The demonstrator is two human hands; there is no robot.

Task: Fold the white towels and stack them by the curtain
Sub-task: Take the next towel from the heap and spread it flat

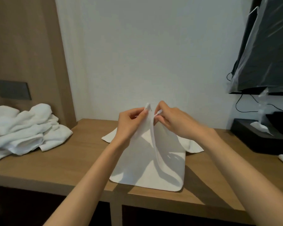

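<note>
Left hand [131, 123] and right hand [171, 121] held close, fingers pinching top corners of white towel [147, 160], likely to match edges for fold. Towel soft, thin, tent-shaped, bottom resting on wooden table [59, 165]. Fluffy towel pile [21, 129] waits at left.

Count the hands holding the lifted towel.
2. The left hand pinches the towel at its raised top, mid-frame; the right hand pinches it just beside. No other hands show.
</note>
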